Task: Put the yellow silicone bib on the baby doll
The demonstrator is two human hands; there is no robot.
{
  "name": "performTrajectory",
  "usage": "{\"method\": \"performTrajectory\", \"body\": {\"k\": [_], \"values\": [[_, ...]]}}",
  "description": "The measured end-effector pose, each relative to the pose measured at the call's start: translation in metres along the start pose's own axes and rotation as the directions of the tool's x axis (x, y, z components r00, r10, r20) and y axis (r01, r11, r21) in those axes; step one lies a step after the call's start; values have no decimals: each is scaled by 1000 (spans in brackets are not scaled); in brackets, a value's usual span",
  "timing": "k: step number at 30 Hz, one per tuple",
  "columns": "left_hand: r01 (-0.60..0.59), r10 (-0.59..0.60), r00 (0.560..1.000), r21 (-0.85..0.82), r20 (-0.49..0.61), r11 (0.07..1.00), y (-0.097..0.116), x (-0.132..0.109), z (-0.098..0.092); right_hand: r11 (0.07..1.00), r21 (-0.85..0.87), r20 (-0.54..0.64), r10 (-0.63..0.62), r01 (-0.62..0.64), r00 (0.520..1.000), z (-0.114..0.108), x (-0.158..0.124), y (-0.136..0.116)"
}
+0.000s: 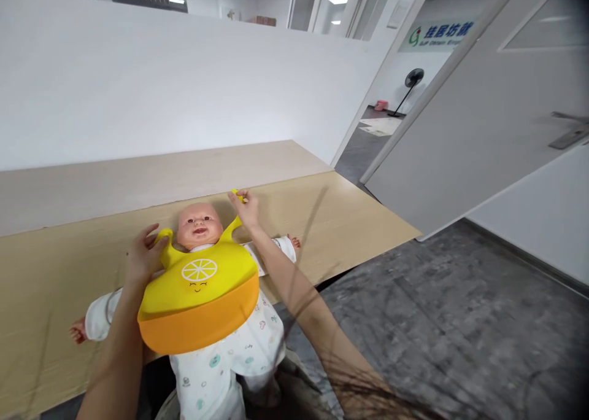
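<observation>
A baby doll (199,225) in a white printed romper lies on its back at the front edge of a light wooden table (350,217). A yellow and orange silicone bib (200,297) with a lemon face lies on its chest. My left hand (143,255) grips the bib's left neck strap beside the doll's head. My right hand (246,208) pinches the right neck strap, holding its end up past the doll's head.
A white partition wall runs behind the table. The grey floor lies to the right, with an open white door (483,125) and a standing fan (409,88) in the hallway beyond. The doll's legs hang over the table edge toward me.
</observation>
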State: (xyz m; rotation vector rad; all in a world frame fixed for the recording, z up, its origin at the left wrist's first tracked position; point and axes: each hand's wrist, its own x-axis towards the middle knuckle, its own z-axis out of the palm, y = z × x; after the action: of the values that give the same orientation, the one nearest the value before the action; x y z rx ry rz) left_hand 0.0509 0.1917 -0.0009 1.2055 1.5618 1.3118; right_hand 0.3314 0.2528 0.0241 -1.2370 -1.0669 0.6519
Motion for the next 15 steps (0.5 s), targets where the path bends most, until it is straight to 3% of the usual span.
{"method": "performTrajectory", "body": {"k": [3,6,8,11,13,15], "values": [[-51,44,998,-218,-33,975,20,-14,-6,982,172,5,-74,72,997,-15,-9,-22],[-124,139,990,-294,30,948,45,-35,-8,965,223,172,-181,141,968,-31,-27,-53],[-189,196,981,-251,4,949,60,-52,-6,957,237,391,-250,165,886,-38,-43,-75],[-261,258,965,-91,-45,961,79,-78,1,958,225,662,-286,181,693,-39,-68,-102],[-292,292,956,17,-27,956,87,-94,4,960,207,751,-280,191,598,-35,-80,-112],[-350,349,937,102,27,931,88,-107,4,961,179,789,-268,211,553,-29,-88,-116]]}}
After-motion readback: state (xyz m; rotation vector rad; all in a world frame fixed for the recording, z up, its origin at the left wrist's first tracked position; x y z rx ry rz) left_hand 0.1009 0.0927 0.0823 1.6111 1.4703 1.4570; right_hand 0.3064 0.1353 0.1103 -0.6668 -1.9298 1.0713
